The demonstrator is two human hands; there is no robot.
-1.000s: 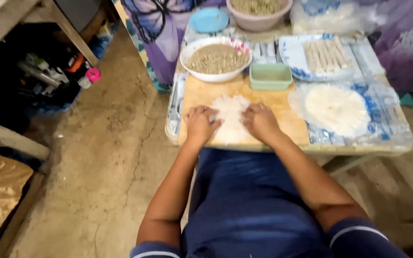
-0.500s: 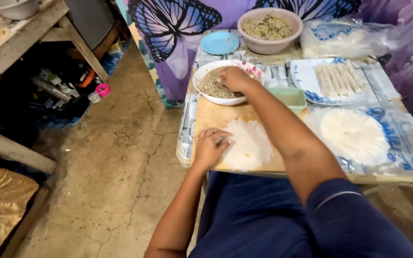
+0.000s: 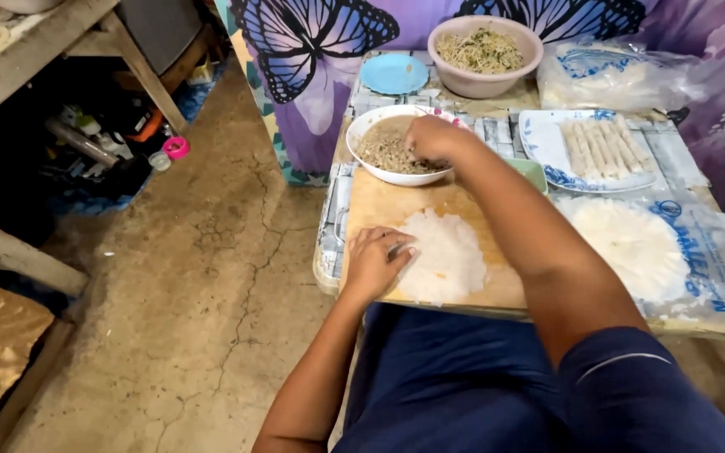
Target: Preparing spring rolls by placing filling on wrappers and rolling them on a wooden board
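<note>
Paper-lined desk (image 3: 333, 210) carries everything, with a wooden board (image 3: 379, 210) at its near edge, under both hands. To the right of the fingers, well apart from them, a stack of round white sheets (image 3: 631, 239) lies on a clear bag (image 3: 706, 277). Beyond that stands a plate (image 3: 539, 143) with a row of finished rolls (image 3: 602, 147). A pink bowl (image 3: 480, 84) of shredded mix sits past the fingers at the far side, with a blue saucer (image 3: 393, 74) beside it.

A white bowl (image 3: 362, 126) of brown filling (image 3: 383, 151) touches the far end of the board. A small green dish (image 3: 532, 172) peeks out from behind the right forearm.

One wrapper (image 3: 446, 256) lies flat on the board, bare, with no filling on it yet.

The right hand (image 3: 434, 138) is down in the white bowl, its fingers curled into the filling. The tips are hidden behind the knuckles, so I cannot tell whether they are pinching any. The left hand (image 3: 375, 264) rests palm down with its fingers lightly spread and flat, their tips on the wrapper's left edge.

By my reading, the step in hand is taking up filling while the sheet is pinned in place. A carry from bowl to wrapper would call for a closed, cupped hold so that loose bits do not scatter on the board. The set-down should be toward the sheet's middle, clear of the left fingers. The thin sheet looks likely to crease or tear if dragged.
</note>
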